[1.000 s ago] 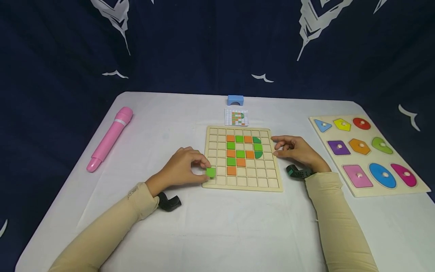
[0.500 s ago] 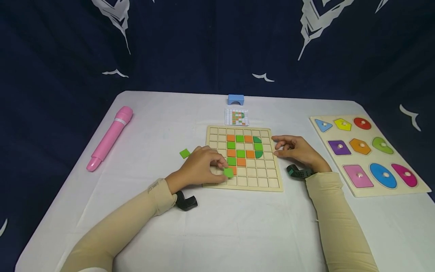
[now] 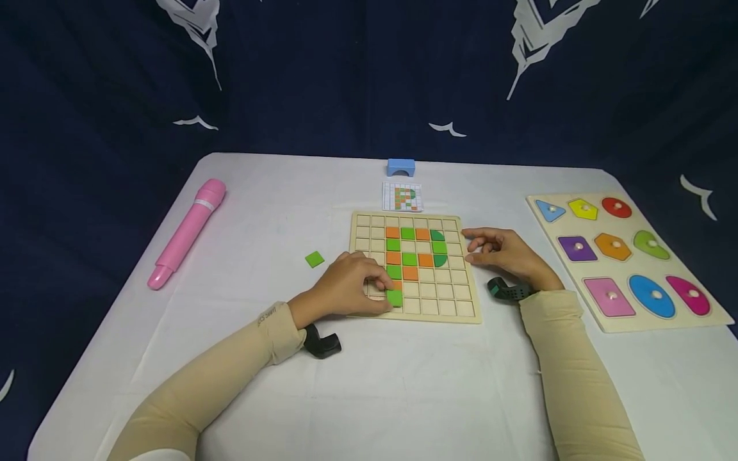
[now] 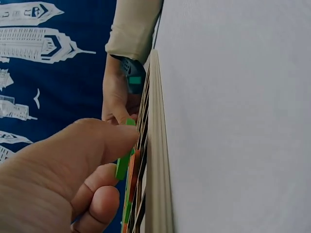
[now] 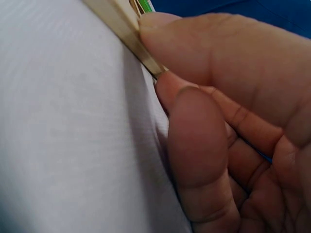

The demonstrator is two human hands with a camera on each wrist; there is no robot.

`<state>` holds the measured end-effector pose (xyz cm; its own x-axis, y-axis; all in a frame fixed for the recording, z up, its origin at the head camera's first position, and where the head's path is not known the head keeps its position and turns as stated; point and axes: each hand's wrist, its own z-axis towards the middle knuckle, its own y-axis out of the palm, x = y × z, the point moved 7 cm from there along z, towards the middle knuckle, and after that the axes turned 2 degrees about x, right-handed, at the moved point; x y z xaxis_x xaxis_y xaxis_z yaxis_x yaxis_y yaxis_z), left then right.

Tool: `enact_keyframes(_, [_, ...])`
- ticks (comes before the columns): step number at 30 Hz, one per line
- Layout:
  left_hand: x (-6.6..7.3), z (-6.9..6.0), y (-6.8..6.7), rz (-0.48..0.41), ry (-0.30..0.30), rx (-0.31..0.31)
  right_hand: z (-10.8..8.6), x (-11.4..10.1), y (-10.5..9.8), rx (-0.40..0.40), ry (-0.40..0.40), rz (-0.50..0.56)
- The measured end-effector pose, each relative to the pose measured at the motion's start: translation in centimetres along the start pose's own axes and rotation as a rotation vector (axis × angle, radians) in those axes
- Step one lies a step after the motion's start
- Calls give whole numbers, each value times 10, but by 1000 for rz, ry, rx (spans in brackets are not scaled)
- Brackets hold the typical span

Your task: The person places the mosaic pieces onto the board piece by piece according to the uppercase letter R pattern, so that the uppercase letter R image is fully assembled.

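Note:
My left hand [image 3: 350,284] pinches a green square tile [image 3: 394,299] between thumb and fingers, over a lower cell of the wooden grid board [image 3: 446,308]. In the left wrist view the tile [image 4: 124,162] is held tilted close to the board's face [image 4: 158,145]. Orange and green tiles, with two rounded dark green ones, sit in the board's cells. My right hand [image 3: 510,254] rests at the board's right edge, thumb and forefinger touching it. In the right wrist view its thumb [image 5: 194,43] lies against the wooden rim [image 5: 126,36], the other fingers bent loosely below.
A loose green tile [image 3: 314,259] lies left of the board. Behind the board are a pattern card [image 3: 402,196] and a blue arch block [image 3: 401,168]. A pink microphone-shaped toy [image 3: 187,234] lies at left, a knobbed shape puzzle [image 3: 634,256] at right.
My left hand has carried the green tile rightward from the board's left side to below the column of tiles, uncovering the loose tile on the cloth. The right hand has stayed in place.

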<state>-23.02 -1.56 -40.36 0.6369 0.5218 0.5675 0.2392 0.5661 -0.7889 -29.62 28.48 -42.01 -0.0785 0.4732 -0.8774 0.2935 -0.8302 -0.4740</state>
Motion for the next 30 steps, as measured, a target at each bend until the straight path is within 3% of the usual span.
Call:
enact_keyframes(12, [-1,-3,7,-14,10,-21,0,0,-2,3,2,-3])
enact_keyframes(30, [-5,-7,5,-94,35,42,1,2,-1,-4,12,-7])
